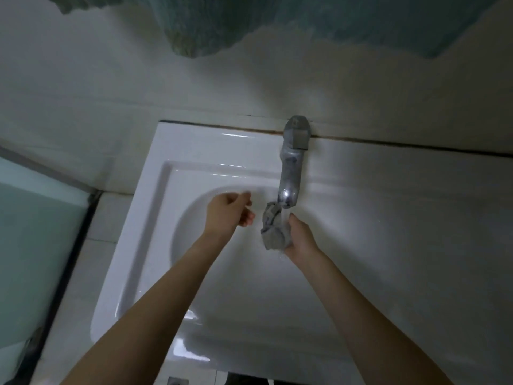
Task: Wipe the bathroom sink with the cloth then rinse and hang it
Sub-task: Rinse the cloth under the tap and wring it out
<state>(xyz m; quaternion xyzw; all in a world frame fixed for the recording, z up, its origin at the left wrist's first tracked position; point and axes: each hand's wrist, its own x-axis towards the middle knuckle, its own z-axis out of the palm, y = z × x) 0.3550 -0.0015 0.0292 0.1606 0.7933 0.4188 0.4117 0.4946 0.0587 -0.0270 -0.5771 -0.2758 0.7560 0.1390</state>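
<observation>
Right hand [301, 237] grips the bunched cloth [274, 232] under the tap [290, 179] over the sink [133, 273]; left hand [229, 213] hovers beside it, fingers loosely curled, holding nothing.

One white sink [155, 190]; one metal tap [290, 173]; one grey cloth [274, 232]. Two hands: left hand [229, 215] and right hand [301, 236]. Along the top edge, teal fabric [249, 20] – two hanging lobes, whether one piece or more not discernible. One frosted panel [33, 232] at far left.

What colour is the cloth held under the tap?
Grey; the cloth shows best in the head view.
</observation>
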